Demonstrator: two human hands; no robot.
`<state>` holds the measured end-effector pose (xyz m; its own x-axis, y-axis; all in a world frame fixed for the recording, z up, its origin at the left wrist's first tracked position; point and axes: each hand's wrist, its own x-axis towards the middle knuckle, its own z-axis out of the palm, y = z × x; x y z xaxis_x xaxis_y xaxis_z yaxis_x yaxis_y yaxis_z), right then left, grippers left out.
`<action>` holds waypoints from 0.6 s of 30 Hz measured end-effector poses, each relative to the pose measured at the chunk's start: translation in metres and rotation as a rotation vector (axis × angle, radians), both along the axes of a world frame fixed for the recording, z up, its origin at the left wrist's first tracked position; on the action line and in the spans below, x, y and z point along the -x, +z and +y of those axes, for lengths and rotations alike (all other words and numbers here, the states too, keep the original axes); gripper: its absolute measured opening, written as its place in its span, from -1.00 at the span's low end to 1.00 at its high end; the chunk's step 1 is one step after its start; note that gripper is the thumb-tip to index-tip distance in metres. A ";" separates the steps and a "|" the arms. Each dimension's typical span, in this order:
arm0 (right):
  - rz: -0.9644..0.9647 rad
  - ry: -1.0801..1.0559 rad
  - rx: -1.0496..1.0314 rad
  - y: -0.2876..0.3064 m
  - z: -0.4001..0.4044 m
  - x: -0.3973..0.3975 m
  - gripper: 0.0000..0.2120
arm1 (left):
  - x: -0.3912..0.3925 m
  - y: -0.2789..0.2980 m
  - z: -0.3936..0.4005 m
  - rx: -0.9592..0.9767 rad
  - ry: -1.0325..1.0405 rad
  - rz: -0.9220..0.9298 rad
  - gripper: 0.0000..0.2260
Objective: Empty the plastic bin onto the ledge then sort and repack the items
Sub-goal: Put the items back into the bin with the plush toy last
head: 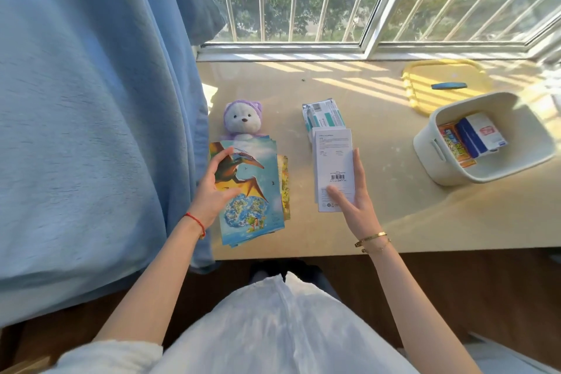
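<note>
The white plastic bin (pixel 431 149) leans on the right of the beige ledge (pixel 394 206), with several small boxes (pixel 473 140) inside. My left hand (pixel 214 188) rests on a stack of dinosaur picture books (pixel 252 206) at the left, thumb and fingers curled over its left edge. My right hand (pixel 352 200) grips a flat white box (pixel 334 167) with a barcode, fingers along its right edge and thumb on its face. Behind the white box lies a pack with teal stripes (pixel 323 115). A purple-hooded plush bear (pixel 241 120) sits beyond the books.
The yellow bin lid (pixel 425 79) with a blue handle lies at the back right near the window. A blue curtain (pixel 91 100) hangs along the left, touching the ledge edge. Barred windows (pixel 303 9) run along the back.
</note>
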<state>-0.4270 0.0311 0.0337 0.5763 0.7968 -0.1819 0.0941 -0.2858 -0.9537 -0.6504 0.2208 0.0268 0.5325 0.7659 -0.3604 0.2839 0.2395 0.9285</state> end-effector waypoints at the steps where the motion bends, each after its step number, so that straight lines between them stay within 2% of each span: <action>1: 0.008 -0.002 0.011 -0.002 0.002 0.001 -0.21 | 0.000 -0.009 0.003 0.009 0.000 0.029 -0.27; 10: 0.056 0.006 0.114 -0.051 0.036 -0.010 -0.22 | -0.017 -0.097 0.031 0.102 0.036 0.105 -0.11; 14: 0.062 -0.015 0.170 -0.079 0.052 -0.016 -0.21 | -0.030 -0.135 0.028 0.132 -0.013 0.167 -0.09; 18: 0.086 -0.041 0.197 -0.103 0.062 -0.022 -0.22 | -0.045 -0.162 0.022 0.145 0.021 0.239 -0.05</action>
